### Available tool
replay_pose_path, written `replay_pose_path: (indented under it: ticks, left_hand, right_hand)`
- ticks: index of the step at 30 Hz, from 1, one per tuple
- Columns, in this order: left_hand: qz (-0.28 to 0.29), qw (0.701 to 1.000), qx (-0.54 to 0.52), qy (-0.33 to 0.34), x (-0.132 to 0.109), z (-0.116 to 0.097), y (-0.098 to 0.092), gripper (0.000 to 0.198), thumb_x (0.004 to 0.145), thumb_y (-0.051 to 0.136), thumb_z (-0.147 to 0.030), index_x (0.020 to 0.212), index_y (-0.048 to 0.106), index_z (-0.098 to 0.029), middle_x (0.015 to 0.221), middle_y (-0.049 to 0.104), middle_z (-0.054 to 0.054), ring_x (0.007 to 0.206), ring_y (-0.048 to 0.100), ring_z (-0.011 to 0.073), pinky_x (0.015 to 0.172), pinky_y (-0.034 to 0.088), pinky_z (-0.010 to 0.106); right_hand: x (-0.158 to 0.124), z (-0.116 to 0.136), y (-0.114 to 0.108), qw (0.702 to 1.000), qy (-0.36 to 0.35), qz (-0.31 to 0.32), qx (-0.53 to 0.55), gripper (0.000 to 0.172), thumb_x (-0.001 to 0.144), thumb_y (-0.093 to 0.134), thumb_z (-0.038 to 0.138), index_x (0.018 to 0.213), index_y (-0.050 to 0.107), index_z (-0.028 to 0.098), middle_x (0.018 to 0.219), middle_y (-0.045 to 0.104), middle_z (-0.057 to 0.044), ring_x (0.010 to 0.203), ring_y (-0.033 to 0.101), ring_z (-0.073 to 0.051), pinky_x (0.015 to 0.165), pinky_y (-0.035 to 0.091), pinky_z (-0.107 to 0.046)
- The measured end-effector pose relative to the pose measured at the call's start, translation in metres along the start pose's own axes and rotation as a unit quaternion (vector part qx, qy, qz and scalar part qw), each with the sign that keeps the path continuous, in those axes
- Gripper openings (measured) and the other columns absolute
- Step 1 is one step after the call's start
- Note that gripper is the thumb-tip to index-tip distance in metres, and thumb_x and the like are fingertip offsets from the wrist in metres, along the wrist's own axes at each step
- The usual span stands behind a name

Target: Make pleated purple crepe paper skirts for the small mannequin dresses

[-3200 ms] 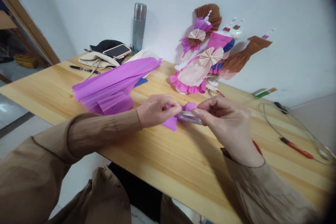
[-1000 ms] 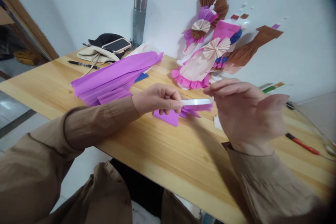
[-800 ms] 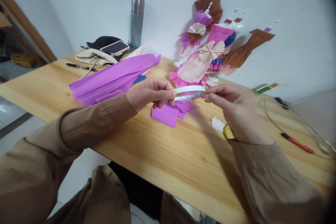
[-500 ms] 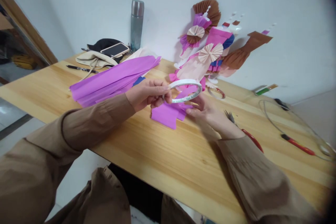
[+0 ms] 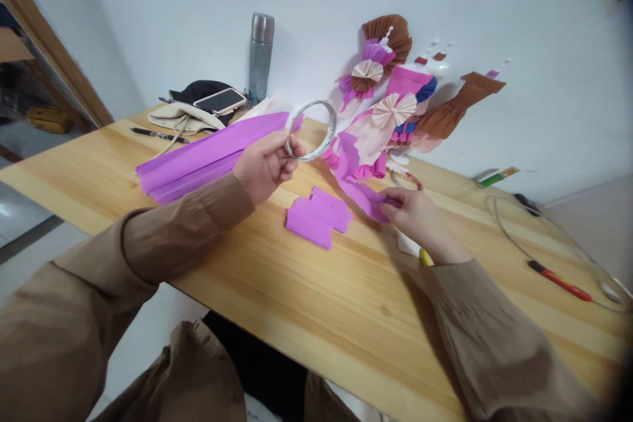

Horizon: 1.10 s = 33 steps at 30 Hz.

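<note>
My left hand (image 5: 270,161) pinches the lower left edge of a roll of double-sided tape (image 5: 330,135), which is held up off the table with its ring facing me. In my right hand (image 5: 420,217) one end of a purple crepe paper strip (image 5: 360,191) is gripped; its other end reaches up toward the paper flowers. Between my hands, two short purple crepe paper pieces (image 5: 316,217) lie overlapping on the table. Beyond my left hand rests a long folded purple crepe paper sheet (image 5: 198,165). A white and yellow item (image 5: 424,257) is mostly covered by my right wrist.
Paper flowers (image 5: 390,109) in pink, brown and blue lean against the wall. A steel flask (image 5: 261,56), a phone (image 5: 220,101) on a cloth bag (image 5: 182,117) and a pen (image 5: 158,135) are at back left. A red-handled tool (image 5: 561,280) with wire lies right, near a green item (image 5: 497,178).
The tape roll has moved left and up and is turned more upright. My right hand has moved right, taking the purple strip away from the two pieces. The red-handled scissors are now hidden.
</note>
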<state>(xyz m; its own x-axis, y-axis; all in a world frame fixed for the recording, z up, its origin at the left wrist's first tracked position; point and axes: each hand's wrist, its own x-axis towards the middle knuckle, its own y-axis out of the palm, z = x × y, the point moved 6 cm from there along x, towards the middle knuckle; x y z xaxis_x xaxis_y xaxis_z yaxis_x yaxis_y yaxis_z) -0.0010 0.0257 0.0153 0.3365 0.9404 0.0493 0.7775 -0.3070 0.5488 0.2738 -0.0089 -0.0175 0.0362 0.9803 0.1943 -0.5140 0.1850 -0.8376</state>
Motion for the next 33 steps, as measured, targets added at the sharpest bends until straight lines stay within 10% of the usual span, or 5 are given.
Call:
replay_pose_path:
  ticks: [8, 17, 23, 27, 33]
  left_hand:
    - [-0.047, 0.987, 0.057, 0.14, -0.001, -0.023, -0.008, 0.031, 0.088, 0.065, -0.039, 0.071, 0.055, -0.016, 0.07, 0.063, -0.001, 0.047, 0.05, 0.0033, 0.041, 0.035, 0.016]
    - [-0.009, 0.973, 0.101, 0.21, -0.004, -0.028, -0.006, 0.03, 0.084, 0.07, -0.038, 0.069, 0.057, -0.016, 0.063, 0.064, -0.002, 0.046, 0.05, 0.0035, 0.042, 0.037, 0.015]
    - [-0.007, 0.968, 0.132, 0.214, -0.008, -0.026, -0.002, 0.029, 0.084, 0.07, -0.038, 0.069, 0.061, -0.016, 0.062, 0.064, -0.001, 0.045, 0.047, 0.0035, 0.042, 0.035, 0.016]
    - [0.007, 0.963, 0.151, 0.222, -0.014, -0.026, 0.004, 0.027, 0.083, 0.072, -0.036, 0.069, 0.061, -0.016, 0.066, 0.066, 0.0, 0.047, 0.047, 0.0043, 0.043, 0.035, 0.019]
    - [-0.012, 0.955, 0.208, 0.21, -0.023, -0.023, 0.01, 0.023, 0.083, 0.073, -0.029, 0.067, 0.061, -0.017, 0.067, 0.064, 0.0, 0.055, 0.051, 0.0073, 0.053, 0.039, 0.023]
  right_hand:
    - [0.013, 0.029, 0.004, 0.996, -0.015, -0.05, 0.073, 0.024, 0.067, 0.058, 0.02, 0.085, 0.074, 0.018, 0.081, 0.073, -0.008, 0.073, 0.066, -0.024, 0.069, 0.051, -0.038]
    - [0.045, 0.111, 0.055, 0.974, -0.119, 0.078, 0.178, 0.059, 0.08, 0.064, 0.032, 0.137, 0.054, 0.023, 0.131, 0.065, -0.011, 0.106, 0.066, -0.025, 0.086, 0.055, -0.038]
    - [0.019, 0.075, 0.039, 0.992, -0.077, 0.102, -0.022, 0.022, 0.084, 0.057, 0.032, 0.08, 0.071, 0.016, 0.063, 0.068, -0.004, 0.056, 0.058, -0.017, 0.055, 0.044, -0.029]
    - [-0.012, 0.054, 0.045, 0.984, -0.101, 0.143, -0.028, 0.022, 0.083, 0.059, 0.029, 0.096, 0.074, 0.019, 0.093, 0.075, -0.007, 0.072, 0.065, -0.018, 0.066, 0.049, -0.03]
    - [-0.029, 0.05, 0.038, 0.991, -0.121, 0.011, -0.051, 0.023, 0.085, 0.057, 0.025, 0.1, 0.073, 0.018, 0.093, 0.07, -0.011, 0.075, 0.064, -0.02, 0.073, 0.053, -0.037]
